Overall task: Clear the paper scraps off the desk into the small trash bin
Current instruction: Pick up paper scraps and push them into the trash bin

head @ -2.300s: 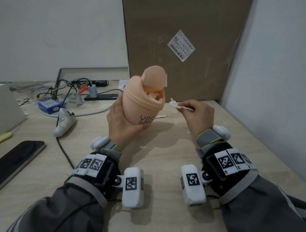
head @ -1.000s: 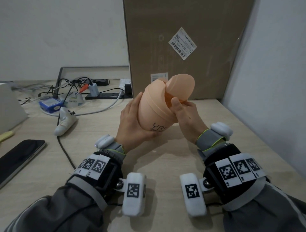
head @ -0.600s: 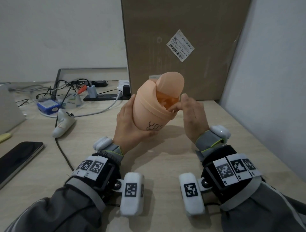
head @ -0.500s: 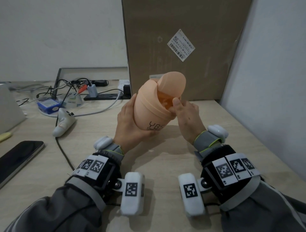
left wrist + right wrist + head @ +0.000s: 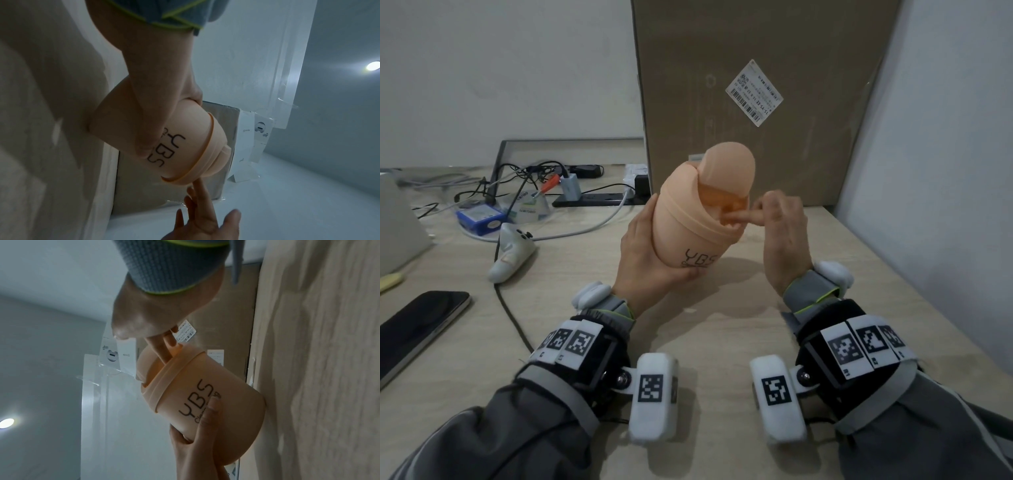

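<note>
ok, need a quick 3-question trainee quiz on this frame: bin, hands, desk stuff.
1. Which hand holds the small peach bin tilted off the desk?
2. True or false: the right hand is resting flat on the desk.
3. What lies at the desk's left edge: A) black phone B) scissors C) mug?

Key:
1. The left hand, gripping the bin's body.
2. False; its finger pokes into the bin's mouth under the flap.
3. A

Left hand (image 5: pixel 650 253) curled in a grip, raised; right hand (image 5: pixel 782 229) alongside, fingers (image 5: pixel 739 216) extended forward
</note>
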The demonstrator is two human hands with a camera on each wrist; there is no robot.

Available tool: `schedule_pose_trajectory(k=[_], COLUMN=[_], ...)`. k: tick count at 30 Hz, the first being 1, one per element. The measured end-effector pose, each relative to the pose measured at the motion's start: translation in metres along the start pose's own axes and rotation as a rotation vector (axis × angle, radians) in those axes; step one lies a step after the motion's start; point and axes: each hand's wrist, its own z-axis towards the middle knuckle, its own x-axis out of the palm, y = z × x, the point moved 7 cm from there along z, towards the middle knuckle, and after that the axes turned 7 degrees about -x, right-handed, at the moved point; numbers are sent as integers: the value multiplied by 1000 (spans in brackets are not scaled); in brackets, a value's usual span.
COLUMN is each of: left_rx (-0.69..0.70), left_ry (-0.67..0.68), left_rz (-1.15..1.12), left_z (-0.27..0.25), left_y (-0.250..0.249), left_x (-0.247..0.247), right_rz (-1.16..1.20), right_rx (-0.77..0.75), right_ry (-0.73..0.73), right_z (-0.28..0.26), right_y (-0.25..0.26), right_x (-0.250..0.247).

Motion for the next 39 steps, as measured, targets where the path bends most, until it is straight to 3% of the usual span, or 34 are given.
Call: schedule_pose_trajectory(k=[6, 10, 14, 19, 24, 27, 31, 39], left_rx=[-46, -109, -263, -288, -294, -318, -319, -323], left_ry=[-70, -230, -401, -472, -496, -497, -493, -483], left_rz=[-81, -126, -91, -38, -9, -34, -39, -44], left_z=[4, 7, 7, 12, 14, 15, 16, 17], left_y=[7, 18, 38, 46, 53, 57, 61, 62], left_x=[-9, -36, -67, -74, -76, -75, -74, -72], right_rz=[123, 139, 2, -266, -534, -629, -658, -730], right_rx=[114, 216, 306, 408, 369, 330, 271, 187], right_ry=[-233, -233, 27, 415, 828, 1002, 1108, 1078], right_z=[-1, 0, 11, 34, 38, 38, 35, 39], right_y=[-12, -20, -22, -47, -62, -74, -86, -88], right_x=[-17, -10, 22, 68, 117, 142, 171, 184])
